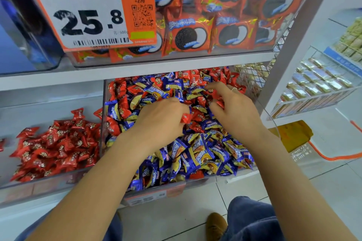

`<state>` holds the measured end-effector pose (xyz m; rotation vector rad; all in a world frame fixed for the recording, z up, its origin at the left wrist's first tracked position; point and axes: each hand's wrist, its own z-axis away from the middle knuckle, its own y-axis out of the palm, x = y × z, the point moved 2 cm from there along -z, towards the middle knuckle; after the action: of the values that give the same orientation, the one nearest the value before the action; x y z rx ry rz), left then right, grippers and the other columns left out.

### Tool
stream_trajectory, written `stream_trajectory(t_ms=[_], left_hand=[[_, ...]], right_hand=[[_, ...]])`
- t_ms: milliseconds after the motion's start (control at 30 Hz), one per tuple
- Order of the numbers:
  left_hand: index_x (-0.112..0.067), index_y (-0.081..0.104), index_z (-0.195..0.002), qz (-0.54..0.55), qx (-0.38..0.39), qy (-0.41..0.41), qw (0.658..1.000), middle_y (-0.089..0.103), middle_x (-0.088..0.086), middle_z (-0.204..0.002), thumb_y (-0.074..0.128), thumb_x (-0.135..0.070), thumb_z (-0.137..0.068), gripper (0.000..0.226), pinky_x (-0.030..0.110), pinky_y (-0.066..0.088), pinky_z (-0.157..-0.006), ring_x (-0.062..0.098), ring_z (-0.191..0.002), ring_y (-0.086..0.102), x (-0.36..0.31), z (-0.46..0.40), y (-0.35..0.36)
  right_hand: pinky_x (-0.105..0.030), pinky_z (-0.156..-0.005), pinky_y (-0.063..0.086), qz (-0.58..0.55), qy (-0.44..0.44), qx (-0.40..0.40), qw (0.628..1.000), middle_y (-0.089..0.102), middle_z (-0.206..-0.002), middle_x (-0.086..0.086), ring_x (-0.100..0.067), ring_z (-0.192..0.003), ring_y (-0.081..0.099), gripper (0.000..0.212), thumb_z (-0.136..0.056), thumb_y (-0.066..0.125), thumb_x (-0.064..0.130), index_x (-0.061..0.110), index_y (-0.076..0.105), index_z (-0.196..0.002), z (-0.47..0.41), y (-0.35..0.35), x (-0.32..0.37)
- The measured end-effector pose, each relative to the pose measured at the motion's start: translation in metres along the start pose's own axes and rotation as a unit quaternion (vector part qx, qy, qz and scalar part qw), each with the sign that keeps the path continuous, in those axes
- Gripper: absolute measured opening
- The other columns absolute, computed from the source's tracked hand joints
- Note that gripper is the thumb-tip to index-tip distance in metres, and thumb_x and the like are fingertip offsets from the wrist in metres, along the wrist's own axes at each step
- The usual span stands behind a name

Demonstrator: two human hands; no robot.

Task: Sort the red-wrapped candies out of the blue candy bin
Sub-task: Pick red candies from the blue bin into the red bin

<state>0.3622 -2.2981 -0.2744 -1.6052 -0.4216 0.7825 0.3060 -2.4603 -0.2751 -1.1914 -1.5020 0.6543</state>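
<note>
Blue candy bin point(197, 181), clear-walled plastic on a white shelf, lies under both hands, heaped with glossy crinkled blue-and-yellow wrappers and red ones mixed in. Left of the left hand point(158, 121) sits the red candy pile point(56, 146). That hand pinches a red-wrapped candy point(185, 118); the right hand point(235, 109) curls on another red candy point(220, 103).
</note>
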Motion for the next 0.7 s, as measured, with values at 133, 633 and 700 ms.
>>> stream_trajectory(t_ms=[133, 633, 700], left_hand=[[-0.03, 0.063, -0.09, 0.073, -0.062, -0.019, 0.995, 0.051, -0.009, -0.095, 0.057, -0.028, -0.094, 0.008, 0.036, 0.048, -0.076, 0.015, -0.084, 0.053, 0.012, 0.003, -0.007], [-0.03, 0.057, -0.08, 0.289, -0.121, -0.025, 0.949, 0.06, -0.013, -0.069, 0.061, -0.029, -0.09, 0.01, 0.017, 0.04, -0.057, 0.001, -0.056, 0.053, 0.033, 0.057, -0.044], [-0.028, 0.057, -0.079, 0.343, -0.14, -0.055, 0.927, 0.059, -0.004, -0.064, 0.063, -0.029, -0.089, 0.011, 0.018, 0.043, -0.053, 0.005, -0.048, 0.053, 0.052, 0.078, -0.049]], right_hand=[[-0.027, -0.059, 0.041, 0.103, 0.042, 0.008, 0.994, 0.057, -0.112, -0.005, -0.022, -0.076, 0.06, 0.04, -0.09, 0.052, 0.053, 0.029, 0.06, -0.121, -0.003, 0.009, -0.001], [-0.018, -0.057, 0.032, -0.12, -0.031, -0.04, 0.991, 0.055, -0.073, 0.004, -0.007, -0.063, 0.044, 0.007, -0.089, 0.061, 0.018, 0.022, 0.059, -0.083, 0.007, -0.011, 0.04], [-0.021, -0.051, 0.034, -0.186, -0.044, 0.008, 0.982, 0.056, -0.064, 0.0, -0.009, -0.048, 0.041, 0.01, -0.09, 0.061, 0.024, 0.028, 0.057, -0.081, 0.019, -0.004, 0.058]])
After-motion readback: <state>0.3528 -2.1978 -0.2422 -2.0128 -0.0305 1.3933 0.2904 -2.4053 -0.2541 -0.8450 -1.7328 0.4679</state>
